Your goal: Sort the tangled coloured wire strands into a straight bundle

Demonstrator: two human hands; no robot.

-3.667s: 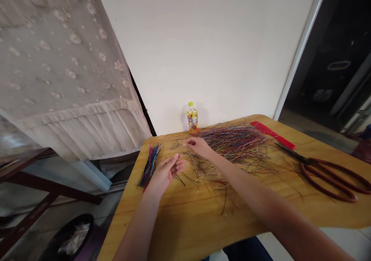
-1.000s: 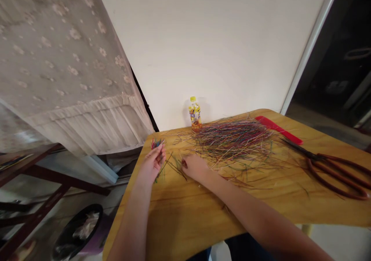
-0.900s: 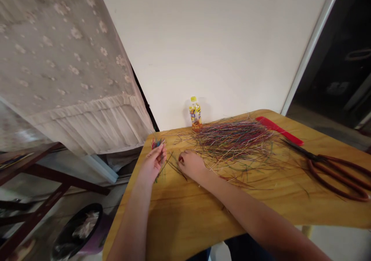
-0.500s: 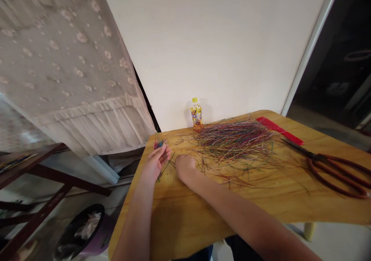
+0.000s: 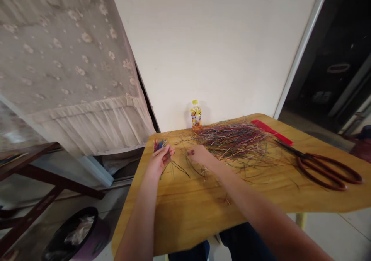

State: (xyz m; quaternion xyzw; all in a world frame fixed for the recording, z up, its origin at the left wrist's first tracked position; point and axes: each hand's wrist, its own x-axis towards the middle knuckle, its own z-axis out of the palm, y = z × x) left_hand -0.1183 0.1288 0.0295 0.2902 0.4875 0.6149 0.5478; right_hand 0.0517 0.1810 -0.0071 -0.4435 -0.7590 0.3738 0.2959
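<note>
My left hand (image 5: 160, 158), at the table's left side, is closed around a small bundle of thin coloured wires (image 5: 159, 144). Their coloured ends fan out above the fingers, and a few dark strands (image 5: 180, 168) stick out to the lower right. My right hand (image 5: 199, 155) is a short way to the right, fingers curled in a pinch. Thin dark wires (image 5: 194, 169) trail from its fingertips, partly blurred. Just beyond it lies a large loose pile of multicoloured wires (image 5: 234, 137).
A drink bottle with a yellow cap (image 5: 196, 118) stands against the wall. Right of the pile lie a red flat strip (image 5: 272, 132) and large scissors (image 5: 321, 166) with reddish-brown handles. The wooden table (image 5: 185, 222) has rounded corners. A bin (image 5: 84, 237) stands on the floor at left.
My right hand has moved right and slightly up, away from my left hand, towards the pile. Dark strands now stick out further from the bundle in my left hand. The view has shifted slightly.
</note>
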